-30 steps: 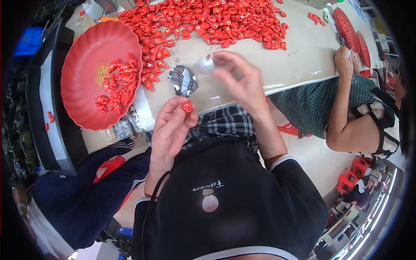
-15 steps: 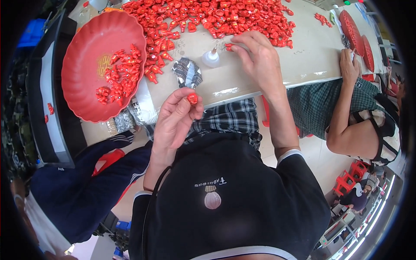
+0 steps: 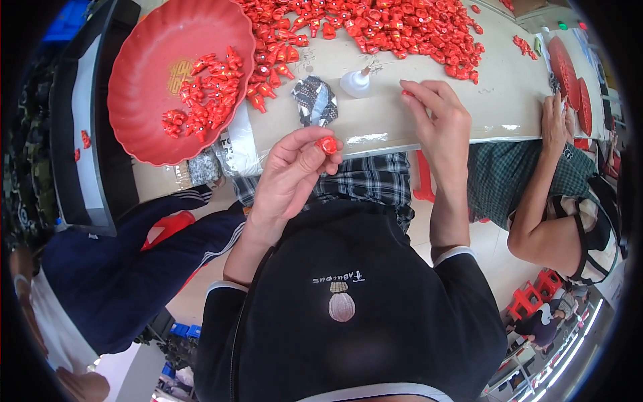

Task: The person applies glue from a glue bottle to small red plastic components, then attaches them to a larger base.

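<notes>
My left hand pinches a small red glossy figurine piece between thumb and fingers, just in front of the table's near edge. Over the table to the right, my right hand is closed in a pinch. A tiny red piece shows at its fingertips, mostly covered by them. Between the hands and the pile stands a white squeeze bottle with a thin upright tip. Beside it, on the left, lies a crumpled patterned cloth. A big heap of red figurine pieces spreads along the far side.
A red scalloped bowl holding several red figurines stands at the left, next to a black tray. Red plates lie far right, near a co-worker's hand. Another person's dark-clad leg is close on my left.
My right hand has drawn back from the pile's edge toward me, with the red piece at its fingertips. My left hand still holds its piece. The whole view has shifted slightly.
</notes>
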`<act>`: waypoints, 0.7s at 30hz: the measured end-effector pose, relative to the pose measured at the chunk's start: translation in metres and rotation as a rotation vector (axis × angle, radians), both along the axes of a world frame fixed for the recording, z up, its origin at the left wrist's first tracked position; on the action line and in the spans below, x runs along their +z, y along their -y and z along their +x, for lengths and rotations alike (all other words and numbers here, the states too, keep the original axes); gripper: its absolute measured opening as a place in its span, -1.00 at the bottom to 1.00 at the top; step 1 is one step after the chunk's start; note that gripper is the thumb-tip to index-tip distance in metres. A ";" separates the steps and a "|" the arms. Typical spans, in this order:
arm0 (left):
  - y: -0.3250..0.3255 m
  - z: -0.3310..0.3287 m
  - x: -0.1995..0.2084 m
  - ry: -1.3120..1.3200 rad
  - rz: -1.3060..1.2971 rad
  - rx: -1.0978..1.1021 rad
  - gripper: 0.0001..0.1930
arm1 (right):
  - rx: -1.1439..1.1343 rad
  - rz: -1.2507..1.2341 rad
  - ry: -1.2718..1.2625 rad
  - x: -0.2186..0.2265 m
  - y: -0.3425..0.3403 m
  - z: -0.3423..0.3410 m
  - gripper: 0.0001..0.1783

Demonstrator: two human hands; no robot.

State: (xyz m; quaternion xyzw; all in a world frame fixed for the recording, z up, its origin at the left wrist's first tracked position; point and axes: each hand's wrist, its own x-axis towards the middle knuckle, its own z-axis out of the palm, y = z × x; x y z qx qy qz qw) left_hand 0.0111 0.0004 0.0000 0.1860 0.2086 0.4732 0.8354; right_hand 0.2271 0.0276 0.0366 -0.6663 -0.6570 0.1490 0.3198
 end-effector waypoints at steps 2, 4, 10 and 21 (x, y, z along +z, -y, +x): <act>0.000 0.001 0.000 -0.041 0.031 0.015 -0.75 | 0.044 -0.010 -0.227 0.008 0.011 -0.009 -0.77; 0.002 0.002 0.002 -0.080 0.055 0.019 -0.75 | 0.106 -0.111 -0.717 0.013 0.025 -0.019 -0.77; 0.002 0.004 0.006 -0.287 0.098 0.070 -0.75 | 0.156 -0.274 -0.979 0.016 0.032 -0.042 -0.78; 0.000 0.007 0.008 -0.348 0.163 0.076 -0.76 | 0.210 -0.131 -0.780 0.010 0.035 -0.047 -0.79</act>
